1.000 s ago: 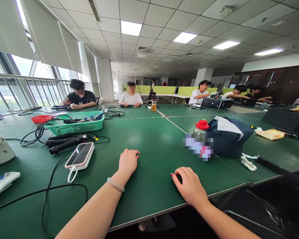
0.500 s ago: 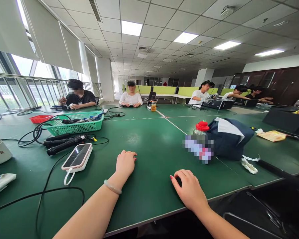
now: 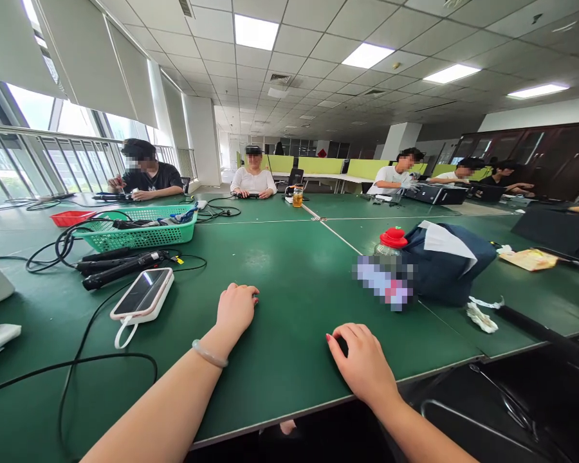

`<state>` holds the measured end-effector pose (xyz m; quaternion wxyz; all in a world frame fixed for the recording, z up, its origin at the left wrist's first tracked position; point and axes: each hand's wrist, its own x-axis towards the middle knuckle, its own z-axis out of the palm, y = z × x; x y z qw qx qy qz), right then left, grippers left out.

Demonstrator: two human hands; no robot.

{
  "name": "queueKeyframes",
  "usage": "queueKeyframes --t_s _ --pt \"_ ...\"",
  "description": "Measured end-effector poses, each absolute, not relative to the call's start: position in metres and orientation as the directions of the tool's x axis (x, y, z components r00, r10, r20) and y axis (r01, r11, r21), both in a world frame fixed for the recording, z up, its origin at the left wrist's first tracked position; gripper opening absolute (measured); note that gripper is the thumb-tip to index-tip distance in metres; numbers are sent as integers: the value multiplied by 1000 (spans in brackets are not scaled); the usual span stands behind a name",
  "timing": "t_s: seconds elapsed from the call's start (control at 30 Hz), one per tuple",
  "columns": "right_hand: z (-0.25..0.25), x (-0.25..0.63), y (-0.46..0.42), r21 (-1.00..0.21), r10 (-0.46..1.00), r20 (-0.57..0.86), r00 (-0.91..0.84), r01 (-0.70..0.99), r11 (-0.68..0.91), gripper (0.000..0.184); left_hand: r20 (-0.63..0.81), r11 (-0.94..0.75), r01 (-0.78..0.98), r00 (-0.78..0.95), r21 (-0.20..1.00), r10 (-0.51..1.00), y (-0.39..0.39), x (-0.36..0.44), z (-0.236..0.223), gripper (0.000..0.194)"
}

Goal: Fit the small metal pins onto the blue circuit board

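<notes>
Both my hands rest on the green table (image 3: 289, 270) near its front edge. My left hand (image 3: 235, 308) lies knuckles up with its fingers curled under, a pale bangle on the wrist. My right hand (image 3: 361, 360) sits about a hand's width to the right, also loosely curled, red nails showing. Neither hand has anything in it. Nearest my left hand is a pink-and-white power bank (image 3: 142, 294) with a loop strap. A bottle with a red cap (image 3: 394, 238) stands beyond my right hand, against a dark bag (image 3: 444, 263).
A black cable (image 3: 77, 360) loops at the front left. Black handheld devices (image 3: 120, 267) lie before a green basket (image 3: 137, 231) and a red tray (image 3: 70, 217). A crumpled tissue (image 3: 480, 316) lies to the right. Several people sit at the far side.
My hands stay curled in the same spots on the table. The view has swung a little, so everything has drifted slightly left and up.
</notes>
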<state>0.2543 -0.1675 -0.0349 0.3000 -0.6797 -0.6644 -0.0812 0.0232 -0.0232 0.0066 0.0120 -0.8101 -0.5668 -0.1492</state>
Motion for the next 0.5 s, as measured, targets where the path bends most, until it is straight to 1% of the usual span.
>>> queueKeyframes --t_s 0.13,0.2,0.27,0.33,0.37,0.4,0.43,0.47,0.5 --pt "-31 253 -165 -322 874 472 116 946 48 24 260 -351 926 307 142 916 -22 24 6 26" --pt "-27 256 -165 -334 872 474 117 941 55 22 255 -348 927 306 140 917 -21 24 5 27" --pt "-26 262 -170 -354 832 543 118 930 100 22 251 -347 927 305 142 918 -21 23 6 27" --pt "-33 263 -182 -361 742 663 97 910 204 21 246 -344 928 304 143 921 -21 23 6 27" --pt "-41 260 -191 -345 686 724 66 896 279 21 244 -342 929 302 144 922 -21 23 6 27" --pt "-52 252 -200 -305 672 740 -30 876 375 20 242 -341 929 300 145 923 -21 23 6 26" --pt "-66 241 -209 -259 693 699 -177 841 475 20 243 -339 929 298 147 923 -21 23 7 26" --pt "-81 227 -216 -237 726 594 -347 786 570 21 243 -337 929 296 151 924 -21 23 7 26" --pt "-98 210 -221 -238 698 507 -506 696 677 24 244 -336 929 294 154 924 -22 23 7 26"
